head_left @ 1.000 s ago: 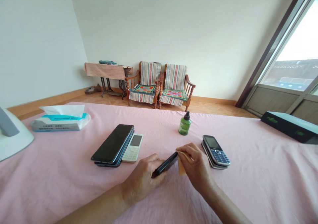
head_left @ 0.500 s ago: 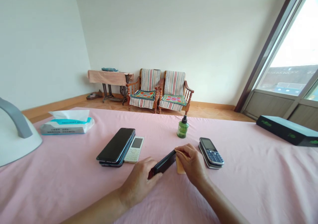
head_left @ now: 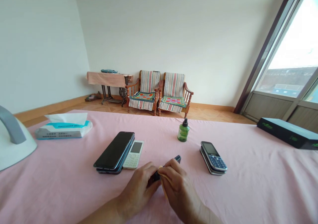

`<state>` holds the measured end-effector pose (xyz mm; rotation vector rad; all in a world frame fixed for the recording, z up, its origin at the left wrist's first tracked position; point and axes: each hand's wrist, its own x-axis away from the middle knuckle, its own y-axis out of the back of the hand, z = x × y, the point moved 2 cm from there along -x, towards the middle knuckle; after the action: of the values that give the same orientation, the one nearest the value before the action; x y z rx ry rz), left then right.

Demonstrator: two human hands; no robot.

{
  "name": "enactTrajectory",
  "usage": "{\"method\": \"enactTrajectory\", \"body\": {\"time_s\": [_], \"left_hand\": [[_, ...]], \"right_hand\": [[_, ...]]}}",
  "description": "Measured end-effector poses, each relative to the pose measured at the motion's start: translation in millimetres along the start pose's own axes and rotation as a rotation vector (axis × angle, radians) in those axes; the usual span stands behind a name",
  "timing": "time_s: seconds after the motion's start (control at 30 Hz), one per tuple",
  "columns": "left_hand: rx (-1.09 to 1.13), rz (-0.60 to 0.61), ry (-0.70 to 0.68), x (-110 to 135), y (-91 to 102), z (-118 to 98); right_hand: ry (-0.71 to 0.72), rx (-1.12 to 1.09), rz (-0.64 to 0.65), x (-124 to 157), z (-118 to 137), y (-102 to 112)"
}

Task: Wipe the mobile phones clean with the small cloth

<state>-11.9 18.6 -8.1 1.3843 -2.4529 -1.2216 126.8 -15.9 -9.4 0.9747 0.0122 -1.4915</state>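
My left hand (head_left: 139,187) is closed around one end of a dark mobile phone (head_left: 178,158), held on its edge above the table. A thin yellowish cloth (head_left: 163,183) is pinched in my right hand (head_left: 177,181), which presses it against the phone's upper edge close to my left fingers. Both hands hide most of the phone. Left of them lies a stack of black smartphones (head_left: 115,151) with a white keypad phone (head_left: 133,155) beside it. To the right, a dark blue keypad phone (head_left: 213,156) rests on top of another phone.
A green pump bottle (head_left: 183,131) stands beyond my hands on the pink tablecloth (head_left: 238,197). At the left are a tissue pack (head_left: 63,129) and a white object with a grey handle (head_left: 17,147). A black box (head_left: 288,133) lies at the far right. Two chairs (head_left: 159,94) stand by the wall.
My right hand has slid with the cloth along the phone's edge, from its far end leftward and nearer to my left hand. The left hand keeps its hold.
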Motion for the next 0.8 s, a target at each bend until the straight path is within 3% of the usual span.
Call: {"method": "enactTrajectory", "body": {"time_s": [0.27,0.5,0.7,0.8], "left_hand": [[0.006,0.036,0.011,-0.4,2.0,1.7],[0.036,0.024,-0.022,-0.4,1.3,1.9],[0.008,0.04,-0.01,0.2,0.1,6.4],[0.027,0.03,-0.007,0.2,-0.3,7.1]], "right_hand": [[-0.057,0.068,-0.119,-1.3,-14.5,9.7],[0.044,0.029,0.008,1.9,1.1,0.1],[-0.024,0.084,-0.077,1.5,-8.4,6.9],[0.007,0.049,-0.033,2.4,-4.3,3.4]]}}
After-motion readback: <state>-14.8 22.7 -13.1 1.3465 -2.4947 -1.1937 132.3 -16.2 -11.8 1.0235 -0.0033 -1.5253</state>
